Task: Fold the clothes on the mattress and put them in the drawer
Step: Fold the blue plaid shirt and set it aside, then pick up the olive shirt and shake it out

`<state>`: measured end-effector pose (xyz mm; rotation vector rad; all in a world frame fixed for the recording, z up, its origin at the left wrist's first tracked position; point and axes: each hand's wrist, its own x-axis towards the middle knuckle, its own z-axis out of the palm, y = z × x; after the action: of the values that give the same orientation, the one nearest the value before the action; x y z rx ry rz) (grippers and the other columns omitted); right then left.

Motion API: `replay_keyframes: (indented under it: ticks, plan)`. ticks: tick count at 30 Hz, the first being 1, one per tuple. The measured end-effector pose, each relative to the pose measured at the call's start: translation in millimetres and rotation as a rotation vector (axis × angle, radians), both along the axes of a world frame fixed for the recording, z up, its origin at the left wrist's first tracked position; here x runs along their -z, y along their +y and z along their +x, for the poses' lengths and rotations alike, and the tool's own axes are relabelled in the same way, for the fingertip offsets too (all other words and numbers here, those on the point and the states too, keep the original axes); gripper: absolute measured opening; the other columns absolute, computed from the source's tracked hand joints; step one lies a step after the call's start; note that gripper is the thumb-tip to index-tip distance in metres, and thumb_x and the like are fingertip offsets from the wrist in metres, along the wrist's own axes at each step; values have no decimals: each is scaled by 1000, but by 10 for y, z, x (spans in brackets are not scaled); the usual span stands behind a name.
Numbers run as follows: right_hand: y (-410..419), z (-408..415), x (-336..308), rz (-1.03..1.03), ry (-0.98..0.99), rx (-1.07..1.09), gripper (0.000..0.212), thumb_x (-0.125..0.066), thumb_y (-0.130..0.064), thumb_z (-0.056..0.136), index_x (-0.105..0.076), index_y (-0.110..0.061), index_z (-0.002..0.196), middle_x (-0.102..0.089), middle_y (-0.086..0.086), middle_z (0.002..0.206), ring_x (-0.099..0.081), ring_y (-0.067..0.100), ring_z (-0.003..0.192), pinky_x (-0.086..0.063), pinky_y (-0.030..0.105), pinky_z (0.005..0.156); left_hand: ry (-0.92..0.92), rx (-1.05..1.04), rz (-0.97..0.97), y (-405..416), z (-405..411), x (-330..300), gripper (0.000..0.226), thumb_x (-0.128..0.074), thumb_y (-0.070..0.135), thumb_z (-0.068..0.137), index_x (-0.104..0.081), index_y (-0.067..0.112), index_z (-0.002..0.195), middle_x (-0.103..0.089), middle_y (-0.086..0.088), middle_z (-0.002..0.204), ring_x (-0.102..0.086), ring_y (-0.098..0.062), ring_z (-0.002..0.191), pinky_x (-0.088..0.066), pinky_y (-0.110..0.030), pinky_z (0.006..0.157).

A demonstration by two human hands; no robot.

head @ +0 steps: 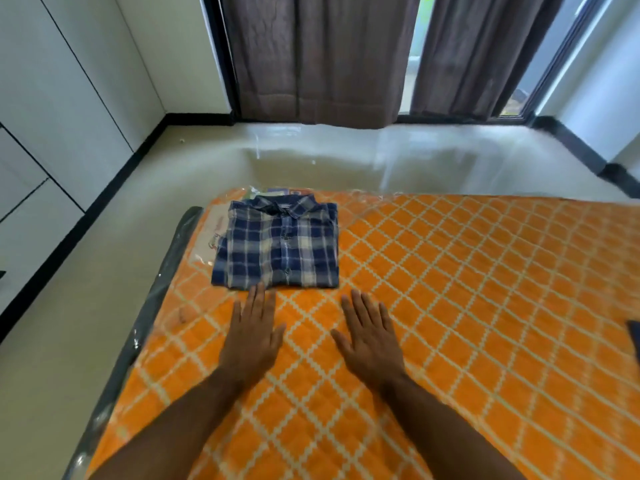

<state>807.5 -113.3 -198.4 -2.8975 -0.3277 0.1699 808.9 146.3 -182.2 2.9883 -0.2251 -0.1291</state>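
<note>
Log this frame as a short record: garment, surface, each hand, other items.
garment: plaid shirt, folded, collar toward the window
surface: orange mattress, shirt near its far left corner
left hand: flat, open, fingertips at the shirt's near edge
right hand: flat, open, apart from the shirt
other: dark item at right edge, unidentifiable; brown curtains

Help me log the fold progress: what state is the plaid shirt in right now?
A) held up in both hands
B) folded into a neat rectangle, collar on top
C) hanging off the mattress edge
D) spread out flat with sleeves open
B: the plaid shirt lies as a compact rectangle on the mattress, collar at its far end, with the left hand and right hand open just short of it.
</note>
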Motion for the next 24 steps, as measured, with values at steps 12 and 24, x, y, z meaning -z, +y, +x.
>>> replay_keyframes:
  ticks: [12, 24]
  plan:
    - [-1669, -2243, -359, -66, 85, 59, 104, 12, -80, 78, -5, -23, 164, 0, 2, 171, -1, 21, 158, 3, 45, 126, 124, 315, 43, -2072, -1701, -223, 90, -7, 62, 87, -36, 11, 155, -27, -11, 163, -28, -33, 150, -22, -67, 116]
    - [-4164, -3774, -1057, -223, -151, 586, 65, -48, -45, 103, -28, -16, 157, -29, 9, 162, -25, 30, 150, -20, 49, 123, 10, 591, -47, -4107, -2643, -719, 58, -39, 43, 106, -24, 19, 156, -21, -2, 165, -18, -22, 152, -17, -58, 119]
